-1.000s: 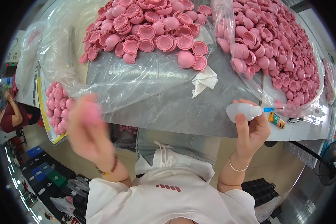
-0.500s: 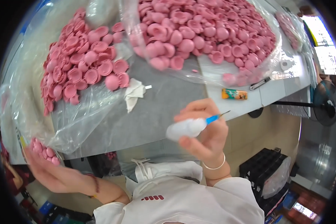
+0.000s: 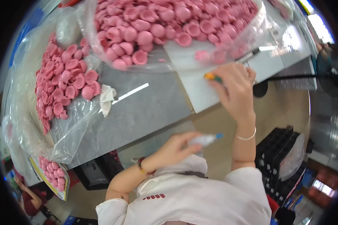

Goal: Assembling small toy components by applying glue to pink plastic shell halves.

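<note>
1. Grasping a white squeeze bottle (image 3: pixel 202 141) in the left hand (image 3: pixel 172 148), with fingers and thumb about its body and with the blue tip (image 3: pixel 219 135) pointing right. Too blurred there to tell of any needle.
2. Holding the bottle in front of the near edge of the worktop (image 3: pixel 150 108), above lap and floor rather than any support. Liable to end in a fall, given a slackened left grip.
3. Likely to drip or squirt, judging by the soft-looking shape, under too firm a squeeze with the tip uncapped.
4. Pinching, as far as visible, a small orange-and-green piece (image 3: pixel 213 77), perhaps a lighter, in the right hand (image 3: pixel 234 88), with one end showing and the rest hidden. Impossible to tell whether lifted or touching the worktop.
5. Apt to slip out of an off-centre pinch and drop over the nearby edge.
6. Near the clear bag (image 3: pixel 157 69) of pink half-shells (image 3: pixel 144 38): could snag loose film on the knuckles and spill shells. Risky, too, to strike any flame beside such plastic.
7. Too far left of both hands, with the crumpled white cloth (image 3: pixel 107 98), for quick mopping of a leak.
</note>
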`<state>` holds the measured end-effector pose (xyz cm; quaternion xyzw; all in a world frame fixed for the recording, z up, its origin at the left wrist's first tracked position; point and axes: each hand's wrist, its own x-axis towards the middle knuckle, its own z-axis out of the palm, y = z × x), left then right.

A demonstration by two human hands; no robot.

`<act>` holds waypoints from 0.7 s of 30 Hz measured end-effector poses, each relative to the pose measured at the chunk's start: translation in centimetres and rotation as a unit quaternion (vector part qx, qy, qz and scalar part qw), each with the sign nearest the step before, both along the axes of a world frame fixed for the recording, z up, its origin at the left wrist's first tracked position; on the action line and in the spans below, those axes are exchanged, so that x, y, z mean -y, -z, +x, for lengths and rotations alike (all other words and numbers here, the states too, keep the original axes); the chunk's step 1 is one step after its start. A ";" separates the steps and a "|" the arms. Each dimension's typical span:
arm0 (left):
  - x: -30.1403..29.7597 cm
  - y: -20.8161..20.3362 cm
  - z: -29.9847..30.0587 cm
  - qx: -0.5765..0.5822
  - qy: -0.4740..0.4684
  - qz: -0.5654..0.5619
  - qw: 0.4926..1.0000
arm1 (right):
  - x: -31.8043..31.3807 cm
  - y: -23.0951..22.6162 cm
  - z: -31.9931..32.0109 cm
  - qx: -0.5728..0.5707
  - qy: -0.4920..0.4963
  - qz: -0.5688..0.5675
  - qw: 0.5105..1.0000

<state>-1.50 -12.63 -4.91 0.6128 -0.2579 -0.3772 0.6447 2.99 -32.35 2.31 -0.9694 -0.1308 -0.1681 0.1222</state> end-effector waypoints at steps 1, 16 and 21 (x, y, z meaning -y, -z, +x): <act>1.1 2.4 0.0 0.024 -0.008 0.022 0.999 | 0.5 0.5 -0.7 0.075 0.052 0.138 0.986; 6.5 10.9 0.4 0.152 -0.060 0.206 0.965 | 1.7 21.3 -11.4 -0.162 0.387 0.718 0.556; 6.3 11.8 0.2 0.184 -0.062 0.212 0.958 | 2.8 23.0 -11.6 -0.152 0.338 0.716 0.591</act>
